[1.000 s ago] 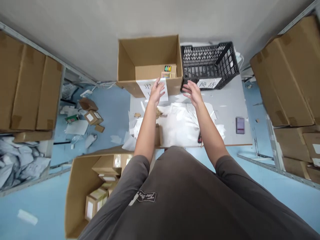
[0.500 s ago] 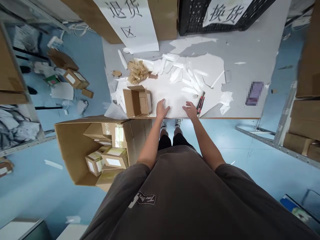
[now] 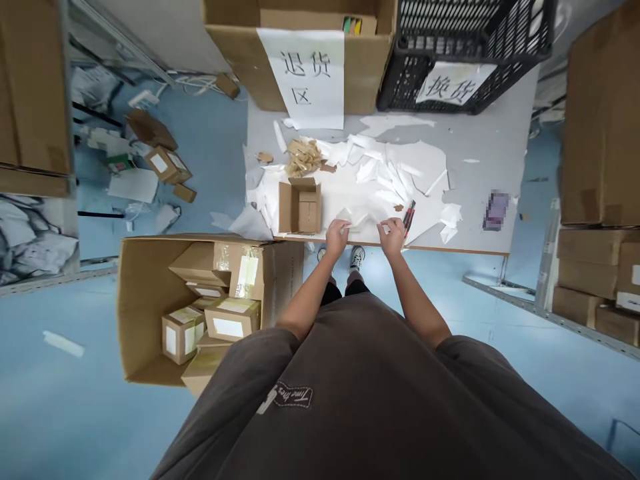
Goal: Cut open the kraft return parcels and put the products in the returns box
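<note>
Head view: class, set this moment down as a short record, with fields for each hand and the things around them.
Left hand: pinches a thin white sheet
Right hand: pinches apparently the same sheet
Left of hands: small open box
Beside right hand: red-and-black tool, kind unclear
Back of table: carton with white sign; black crate to its right
Table's right end: purple item, pixelated
Left, by front edge: big box holding smaller boxes

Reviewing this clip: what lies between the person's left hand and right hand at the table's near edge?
A thin, whitish sheet spans the gap from the left hand to the right hand, over white paper; the head view shows it.
</note>
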{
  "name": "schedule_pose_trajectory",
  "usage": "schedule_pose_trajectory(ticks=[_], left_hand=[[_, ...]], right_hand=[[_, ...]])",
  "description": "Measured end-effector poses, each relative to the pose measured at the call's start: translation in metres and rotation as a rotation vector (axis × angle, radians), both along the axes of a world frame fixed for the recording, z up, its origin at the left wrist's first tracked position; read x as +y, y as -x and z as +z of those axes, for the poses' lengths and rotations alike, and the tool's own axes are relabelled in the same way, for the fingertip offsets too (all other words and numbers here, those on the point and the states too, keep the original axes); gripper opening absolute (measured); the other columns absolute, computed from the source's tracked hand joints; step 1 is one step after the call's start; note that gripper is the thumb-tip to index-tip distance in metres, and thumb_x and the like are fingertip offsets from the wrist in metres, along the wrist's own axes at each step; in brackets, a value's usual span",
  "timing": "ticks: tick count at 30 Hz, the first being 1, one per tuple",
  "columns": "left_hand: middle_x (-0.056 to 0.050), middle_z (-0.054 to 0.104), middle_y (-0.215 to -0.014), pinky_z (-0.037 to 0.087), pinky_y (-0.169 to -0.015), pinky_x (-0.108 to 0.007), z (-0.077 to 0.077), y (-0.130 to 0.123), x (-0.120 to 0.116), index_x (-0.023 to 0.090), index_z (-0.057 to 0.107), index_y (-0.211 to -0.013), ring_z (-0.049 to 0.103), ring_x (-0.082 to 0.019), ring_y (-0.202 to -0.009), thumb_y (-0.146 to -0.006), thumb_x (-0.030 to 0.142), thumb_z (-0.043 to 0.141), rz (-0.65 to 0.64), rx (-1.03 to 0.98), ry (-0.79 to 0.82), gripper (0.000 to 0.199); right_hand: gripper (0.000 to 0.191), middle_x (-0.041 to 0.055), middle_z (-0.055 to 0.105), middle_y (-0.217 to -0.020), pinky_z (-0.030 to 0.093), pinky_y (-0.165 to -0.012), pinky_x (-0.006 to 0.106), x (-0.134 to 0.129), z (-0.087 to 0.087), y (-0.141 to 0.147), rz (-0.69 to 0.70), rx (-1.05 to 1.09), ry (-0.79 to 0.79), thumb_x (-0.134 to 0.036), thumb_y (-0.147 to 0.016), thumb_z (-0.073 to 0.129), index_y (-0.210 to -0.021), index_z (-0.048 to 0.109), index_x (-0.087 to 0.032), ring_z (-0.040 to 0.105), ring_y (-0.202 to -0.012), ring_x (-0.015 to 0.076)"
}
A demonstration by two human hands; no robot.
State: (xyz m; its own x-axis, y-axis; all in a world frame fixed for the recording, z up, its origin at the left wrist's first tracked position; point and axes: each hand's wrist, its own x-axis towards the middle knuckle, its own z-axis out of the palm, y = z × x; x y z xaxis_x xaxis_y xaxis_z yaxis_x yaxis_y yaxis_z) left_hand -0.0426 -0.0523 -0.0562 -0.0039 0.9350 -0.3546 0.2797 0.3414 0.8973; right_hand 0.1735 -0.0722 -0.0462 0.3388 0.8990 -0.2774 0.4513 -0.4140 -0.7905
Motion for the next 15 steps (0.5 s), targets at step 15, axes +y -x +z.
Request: schedule_pose_trajectory(ticks=[15], left_hand=[[-0.011, 0.076, -0.124, 0.046, -0.12, -0.052, 0.078, 0.164, 0.014, 0.027, 0.081, -0.115, 0.064, -0.033, -0.128, -0.089, 0.023, 0.07, 0.198, 0.005, -0.191, 0.028]], right_hand=[[0.025, 0.0004, 0.063, -0.085, 0.056, -0.09, 0.036, 0.095, 0.06, 0.204, 0.111, 0.284, -0.184, -0.045, -0.08, 0.071, -0.085, 0.053, -0.029, 0.061, -0.087, 0.0221]])
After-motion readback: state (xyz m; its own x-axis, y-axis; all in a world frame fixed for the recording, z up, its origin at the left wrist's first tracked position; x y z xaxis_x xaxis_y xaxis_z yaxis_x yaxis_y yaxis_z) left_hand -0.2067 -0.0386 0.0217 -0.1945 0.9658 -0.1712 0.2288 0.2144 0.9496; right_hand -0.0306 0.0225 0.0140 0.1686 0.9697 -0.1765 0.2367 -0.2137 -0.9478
